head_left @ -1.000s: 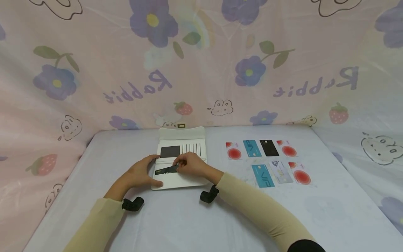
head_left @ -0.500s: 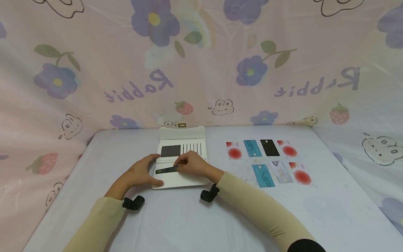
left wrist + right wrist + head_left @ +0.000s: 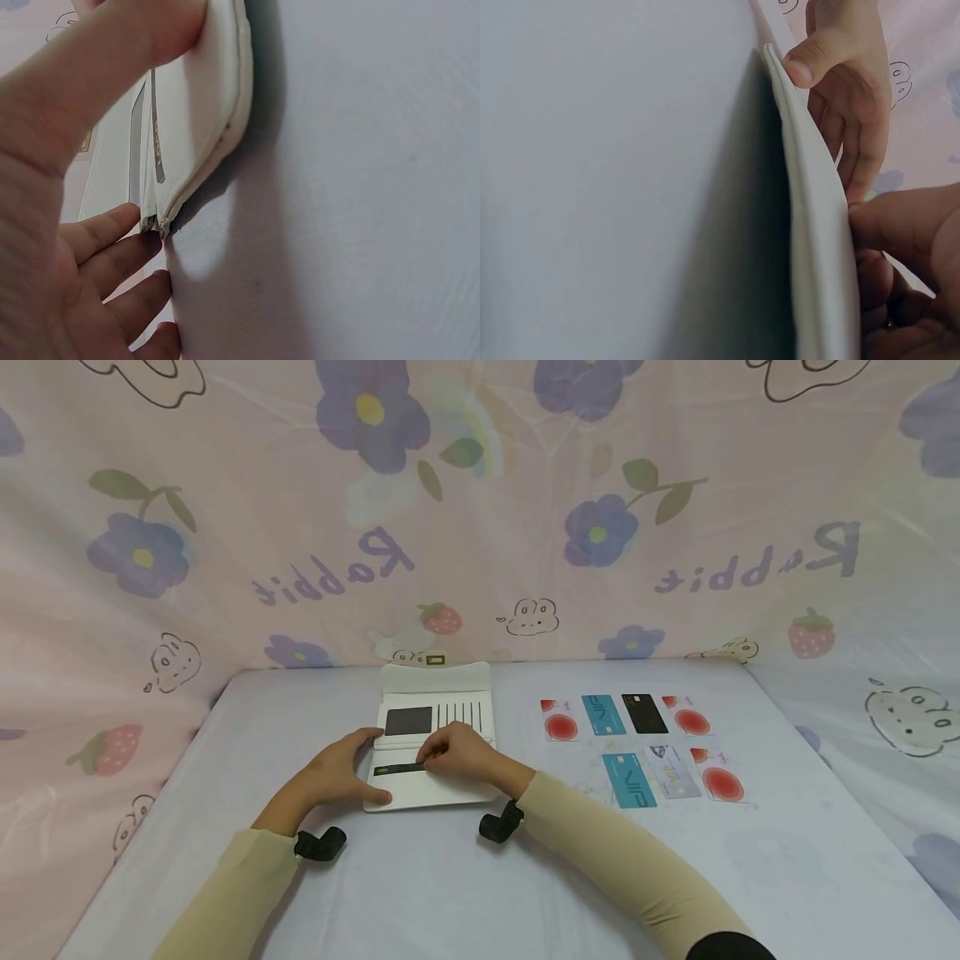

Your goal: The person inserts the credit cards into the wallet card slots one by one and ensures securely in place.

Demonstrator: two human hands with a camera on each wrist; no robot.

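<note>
Spanning the left edge of an unfolded white wallet (image 3: 442,789), the left hand (image 3: 332,774) has relaxed, extended fingers at that edge and its thumb resting on the near panel, gripping nothing. The wallet, just right of that hand, looks leather-like, with padded, rounded edges; it should be light, pliant at the fold and best steadied by its side. Between the hands, a narrow strip of a dark card (image 3: 396,769) shows, apparently mostly in a slot. It is probably thin, stiff and slippery, so the exposed edge is the place to pinch. The right hand (image 3: 459,752), fingers curled, appears to pinch the strip's right end. Beyond its knuckles run straight, parallel slits (image 3: 459,717). Well to its right lie two rows of flat, rectangular cards (image 3: 628,781), some with red discs.
</note>
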